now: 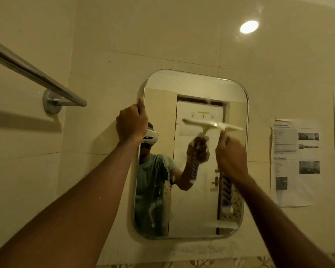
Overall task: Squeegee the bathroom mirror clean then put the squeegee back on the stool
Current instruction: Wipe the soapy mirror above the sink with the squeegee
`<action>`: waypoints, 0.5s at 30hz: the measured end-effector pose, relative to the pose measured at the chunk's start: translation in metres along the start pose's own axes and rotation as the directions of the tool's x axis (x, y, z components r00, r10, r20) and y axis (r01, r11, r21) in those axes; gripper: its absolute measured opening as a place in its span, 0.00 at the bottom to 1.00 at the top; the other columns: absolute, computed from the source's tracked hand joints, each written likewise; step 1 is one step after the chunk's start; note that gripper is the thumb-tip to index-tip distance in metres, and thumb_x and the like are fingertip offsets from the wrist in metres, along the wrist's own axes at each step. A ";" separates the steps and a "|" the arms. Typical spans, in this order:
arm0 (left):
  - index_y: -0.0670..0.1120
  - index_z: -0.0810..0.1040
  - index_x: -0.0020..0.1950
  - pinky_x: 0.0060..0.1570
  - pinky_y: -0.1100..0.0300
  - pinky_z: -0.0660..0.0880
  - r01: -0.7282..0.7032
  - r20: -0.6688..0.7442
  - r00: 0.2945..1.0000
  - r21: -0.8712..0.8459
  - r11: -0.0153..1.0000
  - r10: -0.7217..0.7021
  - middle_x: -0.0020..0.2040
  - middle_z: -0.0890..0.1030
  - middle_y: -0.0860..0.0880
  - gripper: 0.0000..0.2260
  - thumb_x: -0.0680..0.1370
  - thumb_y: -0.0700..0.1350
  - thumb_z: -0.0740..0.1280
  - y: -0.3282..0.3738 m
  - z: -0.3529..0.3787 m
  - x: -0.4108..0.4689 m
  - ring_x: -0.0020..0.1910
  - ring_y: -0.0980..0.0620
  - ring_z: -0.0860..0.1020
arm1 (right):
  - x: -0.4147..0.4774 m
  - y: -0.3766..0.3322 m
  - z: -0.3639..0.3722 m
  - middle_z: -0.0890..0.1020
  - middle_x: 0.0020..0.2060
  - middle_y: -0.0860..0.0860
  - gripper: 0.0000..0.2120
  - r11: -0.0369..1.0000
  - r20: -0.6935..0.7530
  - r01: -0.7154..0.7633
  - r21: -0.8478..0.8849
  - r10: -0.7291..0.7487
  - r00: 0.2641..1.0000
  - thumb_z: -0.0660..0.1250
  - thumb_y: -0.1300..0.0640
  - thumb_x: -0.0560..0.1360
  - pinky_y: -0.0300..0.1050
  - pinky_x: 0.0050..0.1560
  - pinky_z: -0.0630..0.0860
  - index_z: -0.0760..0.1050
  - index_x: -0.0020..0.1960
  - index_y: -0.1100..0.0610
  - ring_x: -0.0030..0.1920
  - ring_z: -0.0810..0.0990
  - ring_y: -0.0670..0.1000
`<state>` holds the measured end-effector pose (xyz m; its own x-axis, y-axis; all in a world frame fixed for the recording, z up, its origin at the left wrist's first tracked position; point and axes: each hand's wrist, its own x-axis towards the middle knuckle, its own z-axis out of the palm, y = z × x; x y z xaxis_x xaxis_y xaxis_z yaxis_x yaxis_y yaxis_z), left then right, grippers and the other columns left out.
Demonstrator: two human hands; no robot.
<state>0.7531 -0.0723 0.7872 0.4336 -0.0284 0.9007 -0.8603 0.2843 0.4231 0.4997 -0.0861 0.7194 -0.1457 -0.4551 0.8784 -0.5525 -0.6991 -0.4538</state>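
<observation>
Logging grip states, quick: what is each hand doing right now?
Left hand: closed, gripping the left edge of the mirror.
Right hand: closed, holding the squeegee by its handle.

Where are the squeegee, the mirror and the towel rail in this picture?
squeegee [213, 125]: head view, middle of its white blade bar.
mirror [191, 86]: head view, upper part of the glass.
towel rail [37, 74]: head view, midway along the metal bar.

The left grip [132, 122] curls round the left edge of the rounded rectangular wall mirror [193, 86]. The right grip [231, 155] holds a white T-shaped plastic squeegee [213, 125], blade above it, against the glass.
</observation>
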 end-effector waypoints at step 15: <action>0.41 0.78 0.34 0.25 0.63 0.61 -0.022 -0.079 0.997 0.009 1.000 0.022 0.27 0.76 0.47 0.27 0.83 0.54 0.51 -0.001 0.003 -0.004 0.25 0.49 0.73 | -0.023 0.016 0.030 0.75 0.26 0.47 0.21 0.998 -0.063 0.027 0.061 -0.024 0.998 0.49 0.46 0.83 0.30 0.18 0.67 0.73 0.42 0.56 0.23 0.76 0.41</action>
<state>0.7517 -0.0759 0.7838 0.4342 0.0536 0.8992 -0.8718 0.2762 0.4045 0.5188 -0.1031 0.6880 -0.1837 -0.4030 0.8966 -0.5052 -0.7437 -0.4378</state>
